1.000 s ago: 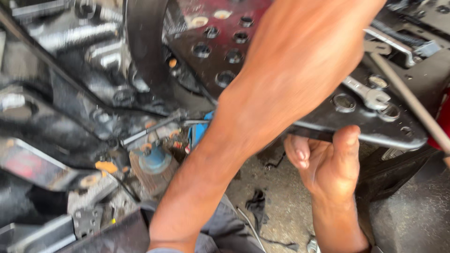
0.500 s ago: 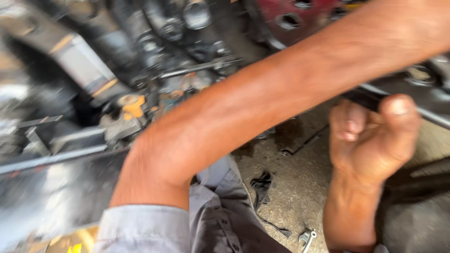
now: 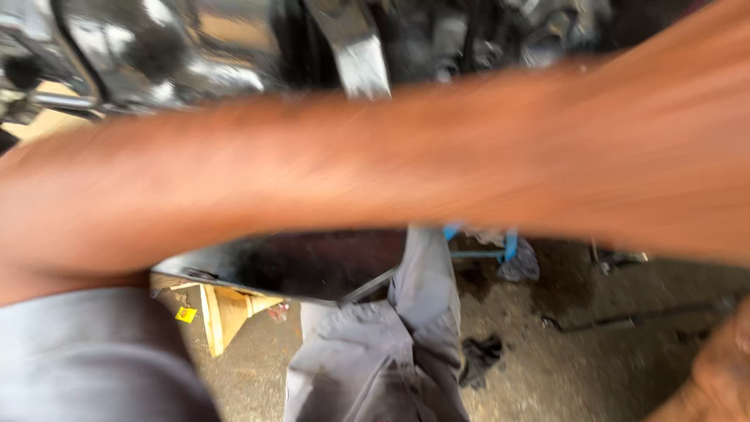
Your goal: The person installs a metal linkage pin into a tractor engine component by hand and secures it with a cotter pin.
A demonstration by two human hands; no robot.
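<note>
My left forearm (image 3: 406, 164) crosses the whole view as a blur, from a grey sleeve (image 3: 86, 359) at the lower left up to the right edge. Its hand is out of the frame. Only a blurred bit of my right hand (image 3: 723, 379) shows in the bottom right corner, and its fingers cannot be made out. Dark, greasy engine metal (image 3: 351, 47) fills the top of the view behind the arm. My grey trousers (image 3: 391, 352) lie below the arm.
A black metal pan (image 3: 312, 266) sits under the arm, with a wooden block (image 3: 226, 309) beside it. On the dirty concrete floor are a blue frame (image 3: 484, 246), a dark rag (image 3: 480, 355) and a thin metal rod (image 3: 625, 320).
The view has swung down and left, so the perforated red plate and the bracket are gone. My left arm now fills the frame, and my right hand has slid to the corner.
</note>
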